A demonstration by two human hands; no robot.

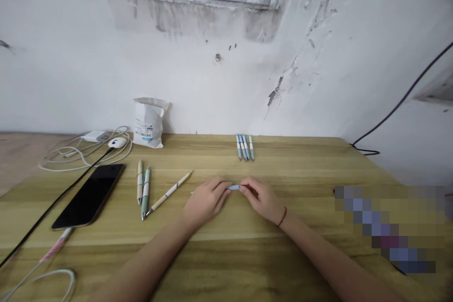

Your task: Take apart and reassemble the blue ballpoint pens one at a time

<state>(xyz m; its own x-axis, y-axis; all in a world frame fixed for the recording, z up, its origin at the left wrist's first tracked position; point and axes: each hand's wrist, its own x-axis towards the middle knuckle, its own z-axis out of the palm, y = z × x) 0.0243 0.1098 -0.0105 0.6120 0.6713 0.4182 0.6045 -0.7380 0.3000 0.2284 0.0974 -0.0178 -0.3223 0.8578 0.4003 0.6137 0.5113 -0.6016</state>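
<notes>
Between my two hands, near the middle of the wooden table, lies a light blue pen (233, 188), roughly level. My left hand (208, 198) is closed round its left part, which is mostly hidden under the fingers. The fingertips of my right hand (261, 199) pinch its right end. To the left of my hands is a cream pen (170, 193), slanted, beside a green pen (146, 193) and another cream pen (139, 183). Several blue pens (244, 147) stand in a row near the wall.
On the left are a black phone (89, 196) with a cable, a white charger (96, 136) with coiled cords and a white packet (148, 122). A pixelated item (385, 231) is on the right. The wall borders the table (290, 245) at the back.
</notes>
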